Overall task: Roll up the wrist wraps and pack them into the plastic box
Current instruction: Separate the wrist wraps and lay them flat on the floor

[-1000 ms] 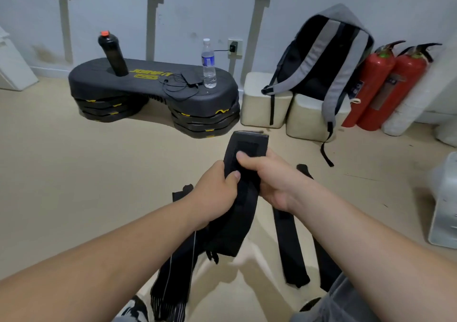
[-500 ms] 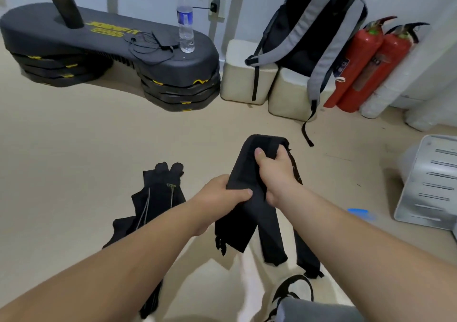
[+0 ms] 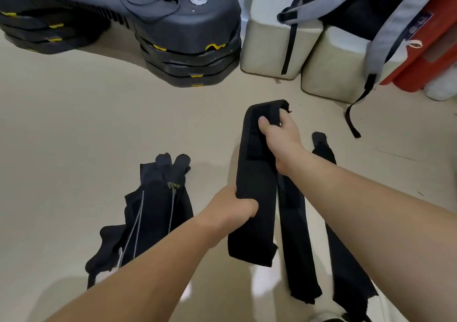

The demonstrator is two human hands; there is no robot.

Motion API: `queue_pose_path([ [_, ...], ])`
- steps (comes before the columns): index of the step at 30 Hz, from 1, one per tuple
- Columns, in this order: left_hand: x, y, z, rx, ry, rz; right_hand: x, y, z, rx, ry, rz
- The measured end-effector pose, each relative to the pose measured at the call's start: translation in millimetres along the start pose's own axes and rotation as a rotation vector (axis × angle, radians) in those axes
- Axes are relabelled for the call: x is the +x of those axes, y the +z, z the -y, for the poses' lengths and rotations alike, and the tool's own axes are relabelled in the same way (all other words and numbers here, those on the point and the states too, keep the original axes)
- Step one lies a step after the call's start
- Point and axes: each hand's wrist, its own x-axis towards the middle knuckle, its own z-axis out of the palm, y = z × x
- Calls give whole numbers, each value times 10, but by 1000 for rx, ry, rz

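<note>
Head view: wrist wrap (image 3: 256, 181) runs near-to-far; right grip (image 3: 279, 137) clenched on far fold, left grip (image 3: 230, 213) clenched lower.

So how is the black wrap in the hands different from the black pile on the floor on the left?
The held wrap is gripped by the left hand and right hand and stretched long between them; the pile lies bunched on the floor, untouched. The held wrap looks plain black; the pile shows pale stripes and yellow letters. Both are black cloth.
</note>
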Motion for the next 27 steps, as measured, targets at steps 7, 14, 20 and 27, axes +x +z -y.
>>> queue_pose_path([
  [7, 466, 388, 839, -28, -208, -92, 224, -311, -1079, -625, 298, 51],
  [14, 624, 501, 1251, 167, -212, -10, -18, -418, -1592, -878, 309, 387],
  [20, 682, 501, 1173, 328, -186, -15, -109, -389, -1850, -1237, 266, 514],
  [27, 489, 396, 1148, 186, -321, 106, -75, -345, -1849, -1335, 294, 519],
])
